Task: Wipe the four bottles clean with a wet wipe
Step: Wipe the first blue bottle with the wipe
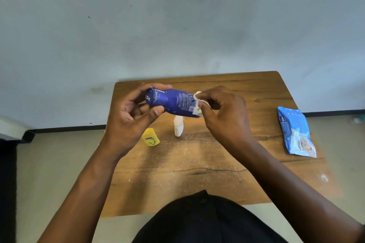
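Up above the wooden surface (pixel 207 163), the left hand (pixel 130 112) grips one blue bottle (pixel 173 102) held sideways, while the right hand (pixel 223 112) pinches one white wet wipe (pixel 198 102) against its end. Below stand one yellow bottle (pixel 151 137) and one white bottle (pixel 178 126); one blue wipes pack (pixel 296 132) lies well apart at right.

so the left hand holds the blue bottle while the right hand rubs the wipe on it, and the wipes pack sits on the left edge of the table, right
Not quite: the wipes pack lies at the table's right edge, per the head view. The rest stands: left hand holds the blue bottle, right hand rubs the wipe.
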{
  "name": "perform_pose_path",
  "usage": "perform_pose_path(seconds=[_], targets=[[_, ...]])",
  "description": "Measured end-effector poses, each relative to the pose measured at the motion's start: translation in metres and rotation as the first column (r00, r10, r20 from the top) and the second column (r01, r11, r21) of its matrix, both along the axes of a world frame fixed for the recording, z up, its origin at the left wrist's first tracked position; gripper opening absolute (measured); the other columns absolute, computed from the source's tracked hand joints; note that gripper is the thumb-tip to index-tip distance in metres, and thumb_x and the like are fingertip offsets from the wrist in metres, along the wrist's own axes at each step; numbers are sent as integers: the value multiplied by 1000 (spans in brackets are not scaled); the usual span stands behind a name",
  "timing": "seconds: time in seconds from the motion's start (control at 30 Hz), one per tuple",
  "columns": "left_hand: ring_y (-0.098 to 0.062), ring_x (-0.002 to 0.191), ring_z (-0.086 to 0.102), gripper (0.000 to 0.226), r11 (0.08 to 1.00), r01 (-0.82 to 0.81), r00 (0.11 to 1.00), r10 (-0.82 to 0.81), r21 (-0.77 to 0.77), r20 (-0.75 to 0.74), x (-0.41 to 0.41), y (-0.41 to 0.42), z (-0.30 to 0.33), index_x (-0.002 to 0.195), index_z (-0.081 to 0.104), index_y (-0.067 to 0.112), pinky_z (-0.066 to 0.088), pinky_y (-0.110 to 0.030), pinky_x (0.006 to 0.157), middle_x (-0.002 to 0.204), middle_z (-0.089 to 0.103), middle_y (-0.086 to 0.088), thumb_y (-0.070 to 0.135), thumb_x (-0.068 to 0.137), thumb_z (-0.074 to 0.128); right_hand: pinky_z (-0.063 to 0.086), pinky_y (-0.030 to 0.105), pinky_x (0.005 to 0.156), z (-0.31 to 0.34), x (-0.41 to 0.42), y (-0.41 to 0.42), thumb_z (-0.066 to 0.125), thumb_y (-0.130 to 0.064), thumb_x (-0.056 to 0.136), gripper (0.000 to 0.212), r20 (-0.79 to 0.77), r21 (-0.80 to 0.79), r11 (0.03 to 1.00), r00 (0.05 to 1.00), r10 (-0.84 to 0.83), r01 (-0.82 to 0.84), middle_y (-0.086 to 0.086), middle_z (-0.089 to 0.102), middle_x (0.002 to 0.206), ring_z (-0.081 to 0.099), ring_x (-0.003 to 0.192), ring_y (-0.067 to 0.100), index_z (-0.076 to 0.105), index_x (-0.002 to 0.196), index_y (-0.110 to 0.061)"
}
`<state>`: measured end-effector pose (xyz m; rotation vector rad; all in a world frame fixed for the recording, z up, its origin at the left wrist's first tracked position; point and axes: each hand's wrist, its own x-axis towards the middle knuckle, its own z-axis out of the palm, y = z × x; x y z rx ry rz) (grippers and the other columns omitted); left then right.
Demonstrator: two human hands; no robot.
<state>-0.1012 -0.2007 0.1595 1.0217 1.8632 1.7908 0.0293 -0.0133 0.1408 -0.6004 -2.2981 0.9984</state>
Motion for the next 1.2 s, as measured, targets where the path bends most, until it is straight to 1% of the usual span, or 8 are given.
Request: perform_pose_path(seconds=[0.13, 0.33, 0.47, 0.63, 0.87, 1.0, 1.1, 1.2], targets=[[-25, 123, 68, 38, 1000, 12, 1000, -12, -14, -3, 4, -1, 3, 130, 62, 1, 59, -35, 98, 132, 71, -7, -7, 92, 66, 59, 37, 89, 11, -2, -13, 73, -11, 96, 21, 23, 2, 1000, 1000, 5, -5, -5, 76, 110, 66, 101, 9, 79, 116, -17], [-17, 116, 71, 39, 1000, -12, 999, 11, -27, -42, 8, 2, 7, 129, 63, 5, 58, -24, 93, 123, 73, 6, -4, 91, 69, 53, 26, 83, 32, -6, -38, 71, -9, 95, 25, -86, 123, 989, 992, 96, -85, 2, 74, 111, 65, 99, 15, 78, 119, -13], [-27, 125, 68, 41, 999, 31, 999, -30, 14, -18, 0, -7, 12, 131, 60, 4, 59, -35, 97, 130, 72, -7, -5, 91, 66, 51, 24, 85, 24, -3, -25, 69, -6, 96, 26, -31, 157, 986, 998, 62, -56, 2, 74, 112, 65, 101, 14, 77, 120, -13], [-33, 129, 64, 39, 997, 38, 998, -41, 62, 46, -4, -15, 11, 129, 59, 8, 59, -46, 99, 135, 69, -14, -6, 93, 61, 55, 34, 86, 13, 6, -11, 66, -5, 96, 25, 95, 80, 997, 995, -18, 10, 0, 74, 107, 65, 100, 14, 79, 115, -14], [-25, 121, 70, 42, 999, 34, 999, -33, -7, 43, 7, -6, 6, 131, 59, 3, 60, -39, 97, 129, 73, -5, -6, 91, 66, 51, 26, 88, 39, 0, -40, 66, -8, 97, 29, 40, 113, 992, 997, 60, -64, 2, 71, 116, 63, 104, 15, 75, 124, -14], [-30, 121, 69, 43, 999, -47, 996, 45, 25, 70, 3, -6, 6, 132, 60, 5, 59, -50, 98, 128, 72, -8, 2, 90, 70, 39, 10, 82, 40, 1, -43, 74, -6, 90, 35, 37, 211, 971, 993, 111, -116, 4, 69, 118, 59, 105, 11, 73, 125, -12], [-36, 125, 66, 39, 994, -78, 991, 69, 77, 113, -2, -9, 10, 133, 56, 1, 58, -56, 98, 132, 69, -19, 2, 95, 66, 45, 14, 85, 29, 4, -29, 73, -6, 93, 31, 51, 201, 977, 997, 56, -65, 3, 69, 118, 59, 107, 10, 74, 124, -12], [-38, 123, 67, 39, 981, -158, 969, 132, 113, 210, -1, -8, 10, 133, 58, 4, 59, -55, 96, 129, 71, -21, 4, 94, 64, 39, 6, 85, 22, 8, -18, 68, -7, 97, 27, 79, 153, 988, 997, -6, -6, -1, 72, 116, 56, 105, 3, 76, 122, -14]])
